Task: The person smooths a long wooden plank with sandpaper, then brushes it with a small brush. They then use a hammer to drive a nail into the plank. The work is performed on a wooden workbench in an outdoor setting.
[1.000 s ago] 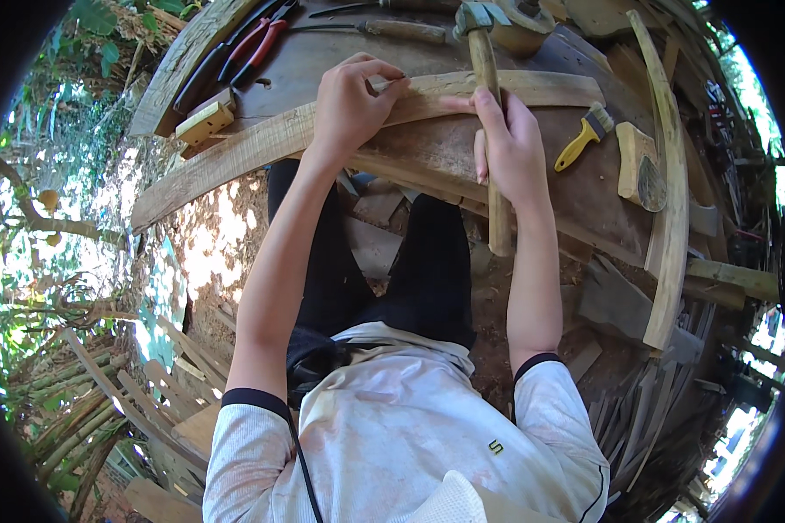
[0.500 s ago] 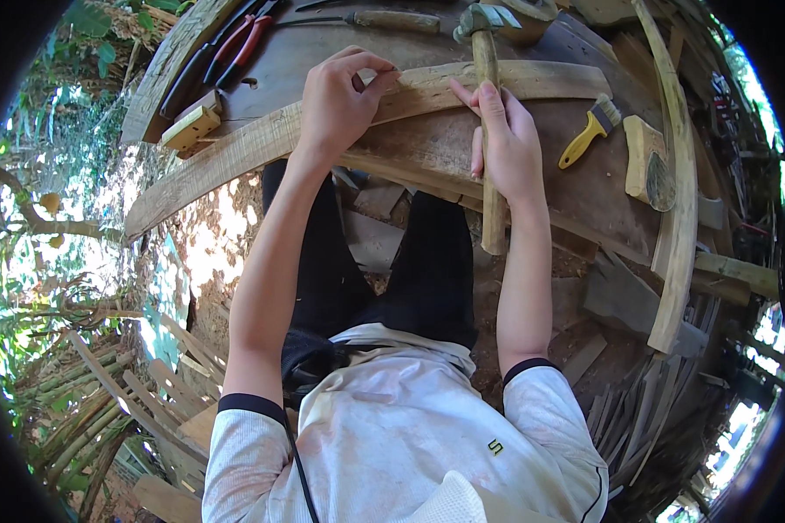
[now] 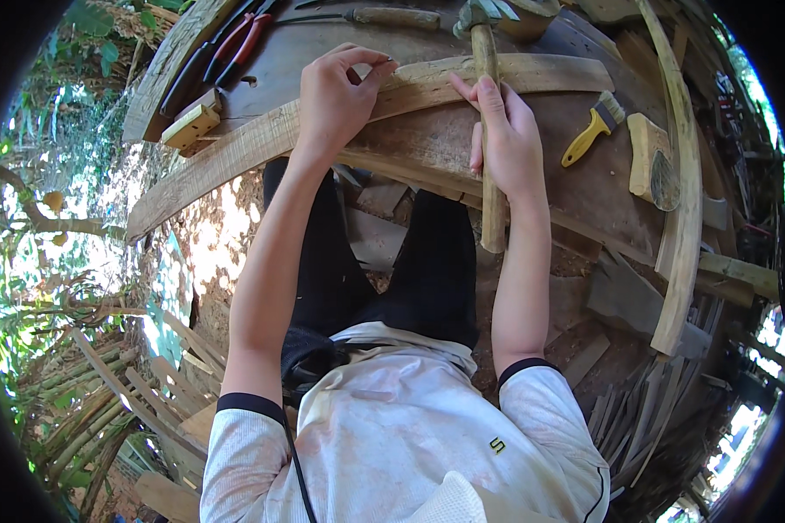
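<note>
A long pale wooden plank (image 3: 235,161) lies across the workbench, bowed by the lens, its left end reaching past the bench. Above it, my left hand (image 3: 336,100) pinches thumb and forefinger together. A tiny dark tip shows at those fingertips, too small to name. My right hand (image 3: 510,139) holds a hammer (image 3: 490,205) midway along its wooden handle, forefinger stretched toward the plank. The hammer's metal head (image 3: 475,13) is at the far side, beyond the plank, partly cut off by the picture's upper edge.
On the bench (image 3: 576,166) lie red-handled pliers (image 3: 235,50), a small wooden block (image 3: 192,126), a wooden-handled tool (image 3: 397,17), a yellow paintbrush (image 3: 589,139) and another wooden block (image 3: 647,157). A long wooden strip (image 3: 685,218) runs along the right. Scrap wood (image 3: 637,418) is piled below.
The hammer has shifted slightly upward in the picture, its head now more cut off. Both hands keep the same grip and almost the same place.
</note>
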Available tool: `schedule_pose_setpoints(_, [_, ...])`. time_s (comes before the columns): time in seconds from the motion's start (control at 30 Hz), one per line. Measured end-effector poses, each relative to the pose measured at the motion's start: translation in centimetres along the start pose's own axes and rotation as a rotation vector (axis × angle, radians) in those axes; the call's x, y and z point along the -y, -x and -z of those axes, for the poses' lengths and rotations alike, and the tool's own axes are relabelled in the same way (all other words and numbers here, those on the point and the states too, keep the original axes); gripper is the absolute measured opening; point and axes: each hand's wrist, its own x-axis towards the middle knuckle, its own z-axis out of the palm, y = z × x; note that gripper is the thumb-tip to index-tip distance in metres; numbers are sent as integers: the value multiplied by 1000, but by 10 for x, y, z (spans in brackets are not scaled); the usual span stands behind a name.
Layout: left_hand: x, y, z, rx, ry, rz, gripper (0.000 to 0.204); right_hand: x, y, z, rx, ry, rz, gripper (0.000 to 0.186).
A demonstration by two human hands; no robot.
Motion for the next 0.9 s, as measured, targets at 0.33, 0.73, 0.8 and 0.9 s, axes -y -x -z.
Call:
schedule_pose_setpoints(0.33, [1, 1, -1, 3, -13, -36, 17, 0, 0, -2, -10, -24, 0, 46])
schedule_pose_setpoints(0.73, [0, 2, 0, 6, -22, -38, 16, -1, 1, -1, -8, -5, 1, 63])
schedule_pose_setpoints(0.8, [-1, 2, -1, 2, -29, -57, 16, -2, 1, -1, -6, -12, 5, 63])
schedule_pose_setpoints(0.9, [-3, 3, -4, 6, -31, -75, 15, -4, 1, 0, -21, -18, 41, 58])
